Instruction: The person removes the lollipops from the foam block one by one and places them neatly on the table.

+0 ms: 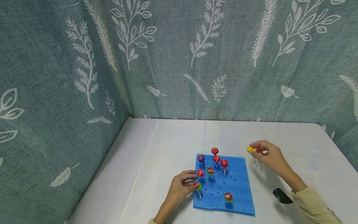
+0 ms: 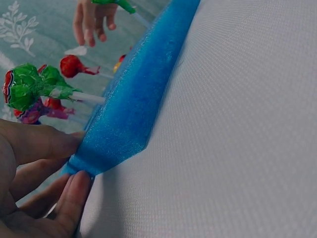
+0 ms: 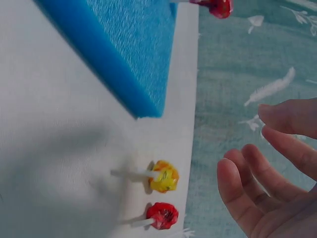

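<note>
My left hand grips the left edge of a blue foam board, its fingertips right at the board's side. Several wrapped lollipops stand upright in the board, among them a purple one, a pink one and a green-and-red one beside the left hand. To the board's right, my right hand hovers with loosely bent fingers. It overlaps a yellow lollipop in the head view, but the right wrist view shows the hand apart from that lollipop and a red lollipop, both on the table.
Rows of small holes cover the board's top. A single green-and-red lollipop stands near its front edge. White cloth covers the table, and a patterned green curtain hangs behind and to the left. A dark rounded object sits by the right sleeve.
</note>
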The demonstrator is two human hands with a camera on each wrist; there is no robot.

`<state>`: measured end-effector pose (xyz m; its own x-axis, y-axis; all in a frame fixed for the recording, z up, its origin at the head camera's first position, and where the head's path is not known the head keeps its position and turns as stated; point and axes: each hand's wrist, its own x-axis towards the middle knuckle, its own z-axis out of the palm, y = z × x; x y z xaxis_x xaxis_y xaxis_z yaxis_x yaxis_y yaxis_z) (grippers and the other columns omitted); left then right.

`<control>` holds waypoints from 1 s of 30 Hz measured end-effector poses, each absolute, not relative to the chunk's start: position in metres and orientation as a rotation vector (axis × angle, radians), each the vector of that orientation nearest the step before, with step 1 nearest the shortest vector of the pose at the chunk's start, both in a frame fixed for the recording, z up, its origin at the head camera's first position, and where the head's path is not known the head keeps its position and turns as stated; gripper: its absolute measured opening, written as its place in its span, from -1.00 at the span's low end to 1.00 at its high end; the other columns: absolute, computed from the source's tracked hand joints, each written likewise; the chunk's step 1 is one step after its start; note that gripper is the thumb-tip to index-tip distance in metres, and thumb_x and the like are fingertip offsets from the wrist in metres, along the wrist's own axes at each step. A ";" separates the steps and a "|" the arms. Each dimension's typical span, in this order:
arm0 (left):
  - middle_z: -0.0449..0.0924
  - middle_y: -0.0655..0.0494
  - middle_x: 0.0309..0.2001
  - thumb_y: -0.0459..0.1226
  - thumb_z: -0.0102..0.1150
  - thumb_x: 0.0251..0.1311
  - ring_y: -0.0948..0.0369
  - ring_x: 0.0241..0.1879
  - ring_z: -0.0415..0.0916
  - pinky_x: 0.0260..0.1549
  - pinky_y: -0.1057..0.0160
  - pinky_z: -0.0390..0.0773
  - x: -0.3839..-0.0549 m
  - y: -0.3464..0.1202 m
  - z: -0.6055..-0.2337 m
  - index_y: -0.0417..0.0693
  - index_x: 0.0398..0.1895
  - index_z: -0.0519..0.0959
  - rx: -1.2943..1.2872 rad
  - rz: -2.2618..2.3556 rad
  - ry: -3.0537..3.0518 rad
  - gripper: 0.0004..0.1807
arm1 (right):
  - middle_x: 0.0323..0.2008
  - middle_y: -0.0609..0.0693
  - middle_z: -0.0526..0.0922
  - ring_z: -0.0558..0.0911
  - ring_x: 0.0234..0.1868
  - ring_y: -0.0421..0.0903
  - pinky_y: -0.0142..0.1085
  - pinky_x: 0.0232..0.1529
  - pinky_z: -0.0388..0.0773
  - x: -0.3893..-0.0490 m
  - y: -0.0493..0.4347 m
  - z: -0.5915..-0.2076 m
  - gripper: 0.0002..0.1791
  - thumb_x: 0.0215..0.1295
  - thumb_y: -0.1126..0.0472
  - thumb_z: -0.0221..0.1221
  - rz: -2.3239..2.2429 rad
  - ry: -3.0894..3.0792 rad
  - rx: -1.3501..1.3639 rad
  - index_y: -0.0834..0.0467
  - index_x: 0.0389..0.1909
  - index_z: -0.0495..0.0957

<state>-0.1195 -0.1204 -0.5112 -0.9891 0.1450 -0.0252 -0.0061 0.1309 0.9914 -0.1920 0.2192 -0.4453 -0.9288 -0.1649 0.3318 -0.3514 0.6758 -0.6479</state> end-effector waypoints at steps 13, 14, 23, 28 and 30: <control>0.46 -0.09 0.14 -0.58 0.28 -0.09 0.05 -0.12 0.60 -0.17 0.36 0.59 -0.119 -0.120 -0.510 -0.23 -0.14 0.65 0.139 2.003 2.260 -0.64 | -0.21 0.07 0.64 0.60 -0.26 -0.02 -0.40 -0.40 0.55 -0.181 0.201 -0.443 -0.77 0.12 0.28 0.31 1.125 -2.643 0.477 0.19 -0.18 0.60; 0.46 -0.08 0.14 -0.58 0.28 -0.09 0.05 -0.12 0.60 -0.17 0.36 0.59 -0.119 -0.120 -0.510 -0.23 -0.14 0.65 0.138 2.002 2.260 -0.64 | -0.21 0.07 0.64 0.60 -0.26 -0.01 -0.40 -0.40 0.55 -0.181 0.200 -0.443 -0.77 0.12 0.29 0.31 1.135 -2.648 0.474 0.20 -0.17 0.60; 0.46 -0.17 0.13 -0.59 0.25 -0.10 0.00 -0.12 0.59 -0.17 0.34 0.59 -0.117 -0.118 -0.498 -0.29 -0.15 0.64 0.122 1.958 2.283 -0.65 | -0.21 0.06 0.63 0.60 -0.26 -0.03 -0.40 -0.38 0.56 -0.176 0.189 -0.442 -0.77 0.11 0.29 0.32 1.171 -2.670 0.484 0.18 -0.18 0.60; 0.46 -0.21 0.12 -0.58 0.24 -0.10 -0.04 -0.12 0.59 -0.18 0.34 0.59 -0.110 -0.117 -0.479 -0.35 -0.15 0.63 0.131 1.944 2.292 -0.66 | -0.20 0.11 0.63 0.61 -0.26 -0.03 -0.40 -0.38 0.58 -0.174 0.182 -0.442 -0.77 0.13 0.27 0.31 1.219 -2.669 0.519 0.19 -0.17 0.60; 0.46 -0.20 0.11 -0.58 0.25 -0.10 -0.03 -0.12 0.59 -0.18 0.36 0.59 -0.109 -0.117 -0.476 -0.35 -0.15 0.63 0.132 1.941 2.292 -0.66 | -0.21 0.09 0.63 0.61 -0.26 -0.04 -0.40 -0.38 0.59 -0.173 0.180 -0.442 -0.77 0.13 0.27 0.31 1.231 -2.665 0.532 0.18 -0.17 0.60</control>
<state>-0.1092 -0.1172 -0.4765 -0.9871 0.1533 -0.0464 -0.0205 0.1665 0.9858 -0.1732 0.1801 -0.4418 -0.9243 -0.2517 0.2870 -0.3817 0.5982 -0.7046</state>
